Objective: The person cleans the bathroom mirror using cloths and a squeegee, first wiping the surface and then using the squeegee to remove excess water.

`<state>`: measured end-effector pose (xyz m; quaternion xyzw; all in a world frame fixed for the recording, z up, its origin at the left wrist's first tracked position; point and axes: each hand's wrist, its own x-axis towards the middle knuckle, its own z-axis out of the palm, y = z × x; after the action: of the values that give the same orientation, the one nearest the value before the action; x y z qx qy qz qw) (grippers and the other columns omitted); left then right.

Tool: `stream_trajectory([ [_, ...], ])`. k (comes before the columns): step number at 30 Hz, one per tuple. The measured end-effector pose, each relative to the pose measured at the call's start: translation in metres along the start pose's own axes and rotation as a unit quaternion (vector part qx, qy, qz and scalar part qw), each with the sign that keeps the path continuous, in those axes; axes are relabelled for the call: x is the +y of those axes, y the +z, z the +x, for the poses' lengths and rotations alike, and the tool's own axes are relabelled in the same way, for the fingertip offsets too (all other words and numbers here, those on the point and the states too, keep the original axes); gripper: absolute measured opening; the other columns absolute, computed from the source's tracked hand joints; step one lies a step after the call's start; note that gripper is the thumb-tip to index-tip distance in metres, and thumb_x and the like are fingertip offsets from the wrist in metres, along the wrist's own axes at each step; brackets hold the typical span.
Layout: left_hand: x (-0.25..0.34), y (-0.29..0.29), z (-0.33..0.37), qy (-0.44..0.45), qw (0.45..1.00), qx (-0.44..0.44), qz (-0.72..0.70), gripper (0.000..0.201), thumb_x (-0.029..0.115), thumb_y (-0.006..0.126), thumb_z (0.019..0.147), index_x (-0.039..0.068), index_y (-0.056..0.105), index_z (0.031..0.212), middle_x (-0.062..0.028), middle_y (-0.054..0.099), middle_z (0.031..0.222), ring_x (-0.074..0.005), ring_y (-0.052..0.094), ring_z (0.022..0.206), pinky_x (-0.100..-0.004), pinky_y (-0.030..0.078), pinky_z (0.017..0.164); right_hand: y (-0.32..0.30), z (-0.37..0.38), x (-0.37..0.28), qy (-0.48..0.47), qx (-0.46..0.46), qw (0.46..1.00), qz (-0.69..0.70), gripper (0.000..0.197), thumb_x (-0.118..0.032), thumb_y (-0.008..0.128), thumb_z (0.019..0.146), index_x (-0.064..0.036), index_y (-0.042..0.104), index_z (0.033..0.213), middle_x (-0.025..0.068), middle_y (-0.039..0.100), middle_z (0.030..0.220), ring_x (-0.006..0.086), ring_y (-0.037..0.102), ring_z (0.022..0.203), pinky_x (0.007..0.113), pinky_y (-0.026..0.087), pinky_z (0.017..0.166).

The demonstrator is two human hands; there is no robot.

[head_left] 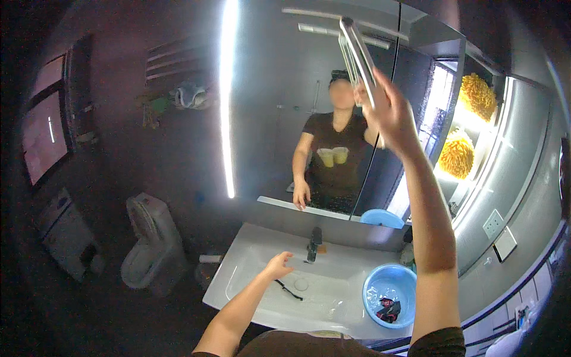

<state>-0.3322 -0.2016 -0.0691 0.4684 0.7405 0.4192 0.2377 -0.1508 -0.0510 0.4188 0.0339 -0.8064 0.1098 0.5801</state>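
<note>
My right hand (pixel 388 113) is raised at the mirror cabinet, closed on a long silver bar that looks like a squeegee (pixel 361 56). The bar slants up and left close to the glass, and its reflection runs beside it. Its handle is mostly hidden by my fingers. Lower down, my left hand (pixel 278 266) hovers over the white washbasin (pixel 250 244), fingers apart and nothing in them. Near that hand, a thin black strip (pixel 289 290) lies in the basin by the drain. The dark faucet (pixel 314 244) stands just to its right.
A light blue basin (pixel 370 297) with water and a dark red and black item sits on the washbasin's right. Two yellow fluffy things (pixel 457 156) occupy the lit shelves. A toilet (pixel 151 238) stands left. A ledge (pixel 279 204) runs below the mirror (pixel 267 119).
</note>
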Motion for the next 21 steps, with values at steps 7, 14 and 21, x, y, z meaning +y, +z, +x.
stream_trajectory([
  [7, -0.018, -0.059, -0.021, 0.009, 1.0, -0.017, 0.018, 0.056, 0.027, 0.073, 0.077, 0.01, 0.051, 0.126, -0.0161, 0.058, 0.114, -0.0261, 0.061, 0.095, -0.0378, 0.051, 0.083, 0.023, 0.106, -0.014, 0.093, -0.055, 0.991, 0.074, 0.066, -0.013, 0.057, 0.083, -0.0016, 0.032, 0.144, 0.0008, 0.053, 0.069, 0.0069, 0.049, 0.047, 0.023, 0.042, 0.044],
  [14, -0.04, -0.085, -0.023, 0.023, 0.998, -0.052, -0.003, 0.048, 0.026, 0.069, 0.08, 0.006, 0.055, 0.121, -0.0145, 0.064, 0.104, -0.0251, 0.063, 0.094, -0.0363, 0.05, 0.081, 0.017, 0.131, 0.005, 0.086, -0.056, 0.982, -0.16, 0.059, -0.015, 0.056, 0.085, -0.0096, 0.041, 0.141, 0.0095, 0.061, 0.076, 0.0121, 0.054, 0.048, 0.027, 0.047, 0.047],
  [21, -0.036, -0.076, -0.017, 0.029, 0.996, -0.085, -0.018, 0.046, 0.026, 0.068, 0.081, 0.007, 0.055, 0.121, -0.0137, 0.065, 0.102, -0.0246, 0.064, 0.092, -0.036, 0.051, 0.078, 0.056, 0.001, 0.019, -0.045, -0.07, 0.98, -0.183, 0.057, -0.009, 0.059, 0.089, -0.0071, 0.036, 0.141, 0.0195, 0.067, 0.101, 0.0217, 0.069, 0.086, 0.031, 0.055, 0.08],
])
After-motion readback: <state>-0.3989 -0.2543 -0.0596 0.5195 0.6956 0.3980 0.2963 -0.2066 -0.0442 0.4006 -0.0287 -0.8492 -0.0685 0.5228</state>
